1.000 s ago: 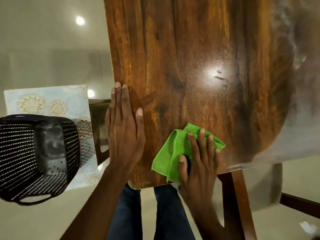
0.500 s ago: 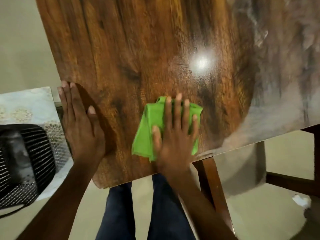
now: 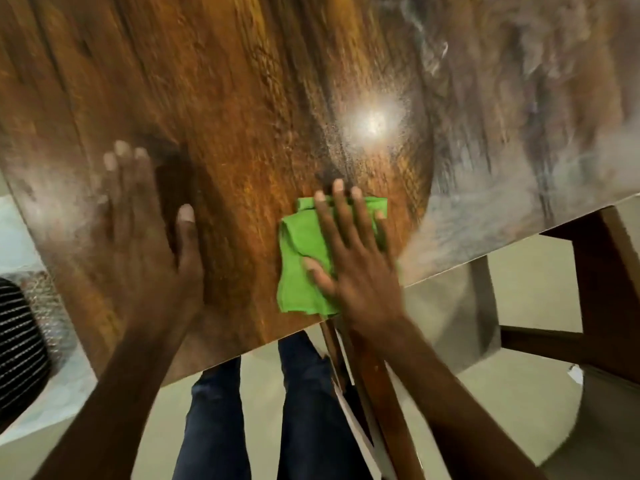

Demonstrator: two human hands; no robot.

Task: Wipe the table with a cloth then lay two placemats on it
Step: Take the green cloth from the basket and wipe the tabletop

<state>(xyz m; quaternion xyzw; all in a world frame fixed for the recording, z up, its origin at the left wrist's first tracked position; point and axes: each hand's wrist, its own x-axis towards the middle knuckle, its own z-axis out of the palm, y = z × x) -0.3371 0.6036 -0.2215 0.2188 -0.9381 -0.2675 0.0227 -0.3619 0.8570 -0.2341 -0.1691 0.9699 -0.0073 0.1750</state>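
Observation:
A glossy brown wooden table (image 3: 242, 98) fills most of the view. A folded green cloth (image 3: 299, 258) lies on it near the front edge. My right hand (image 3: 353, 258) presses flat on the cloth with fingers spread. My left hand (image 3: 145, 244) lies flat and open on the bare table to the left of the cloth, near the left edge. A pale patterned placemat (image 3: 38, 420) shows at the lower left, off the table, partly hidden. The picture is blurred by motion.
A black mesh chair back (image 3: 17, 344) sits at the far left over the placemat. A wooden table leg (image 3: 381, 393) runs down beneath my right arm, with more wooden frame (image 3: 595, 306) at the right. My legs in dark jeans (image 3: 259, 410) stand at the front edge.
My right hand has slid the green cloth rightward along the front edge. The left hand stays flat on the table. The view has shifted right, so the chair and placemat sit farther left.

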